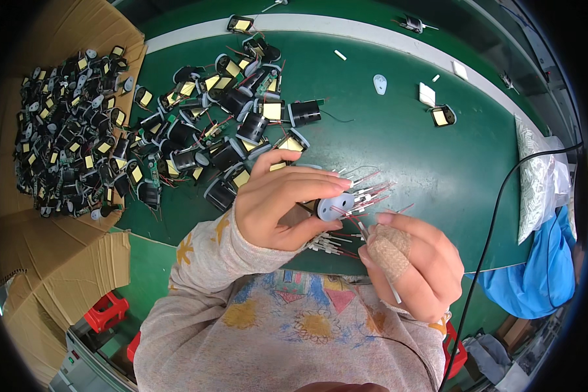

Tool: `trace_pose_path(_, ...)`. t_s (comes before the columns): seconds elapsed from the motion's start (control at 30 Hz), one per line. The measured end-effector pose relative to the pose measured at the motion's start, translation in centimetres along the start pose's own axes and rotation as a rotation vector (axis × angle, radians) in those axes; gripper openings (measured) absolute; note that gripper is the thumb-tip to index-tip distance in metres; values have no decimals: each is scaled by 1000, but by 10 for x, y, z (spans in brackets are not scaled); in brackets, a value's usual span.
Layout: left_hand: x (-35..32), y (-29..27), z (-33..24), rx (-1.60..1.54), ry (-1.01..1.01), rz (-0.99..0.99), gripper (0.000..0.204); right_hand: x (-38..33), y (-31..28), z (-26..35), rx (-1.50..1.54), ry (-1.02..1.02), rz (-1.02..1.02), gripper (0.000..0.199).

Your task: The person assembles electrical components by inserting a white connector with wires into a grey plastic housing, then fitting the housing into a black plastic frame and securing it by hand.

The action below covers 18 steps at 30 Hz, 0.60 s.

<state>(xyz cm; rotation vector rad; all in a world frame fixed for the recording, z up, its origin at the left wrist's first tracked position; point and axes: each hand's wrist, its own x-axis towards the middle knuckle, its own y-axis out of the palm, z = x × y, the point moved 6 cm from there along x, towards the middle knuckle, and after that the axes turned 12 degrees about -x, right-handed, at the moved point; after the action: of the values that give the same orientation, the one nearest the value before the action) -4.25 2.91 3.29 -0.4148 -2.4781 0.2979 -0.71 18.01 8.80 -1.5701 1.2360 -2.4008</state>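
Note:
My left hand (268,206) is closed round a small black cylindrical part, its grey round end cap (336,206) turned toward my right hand. Thin red wires stick out of the cap. Beige tape wraps a finger of my right hand (415,261), which pinches a slim white stick (394,291) close beside the cap. Whether its fingertips also grip a wire is too small to tell. Beneath and around both hands lie several thin wire leads with white ends (330,244). The black body of the held part is mostly hidden by my left fingers.
Black cylindrical parts with yellow pads (232,98) are heaped on the green table (398,157). More fill a cardboard box (134,39) at left. A bag of white pieces (532,186) and a blue cloth (536,274) are at right. A black cable (493,242) crosses the right side.

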Motion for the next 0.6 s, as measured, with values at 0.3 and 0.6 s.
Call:
trace_pose_path(0.3,-1,-4,1,12,11,-80,38,7,2,-4,83,85,80,32)
trace_pose_path(0.6,1,-5,-2,104,28,-71,36,5,4,-2,73,40,58,32)
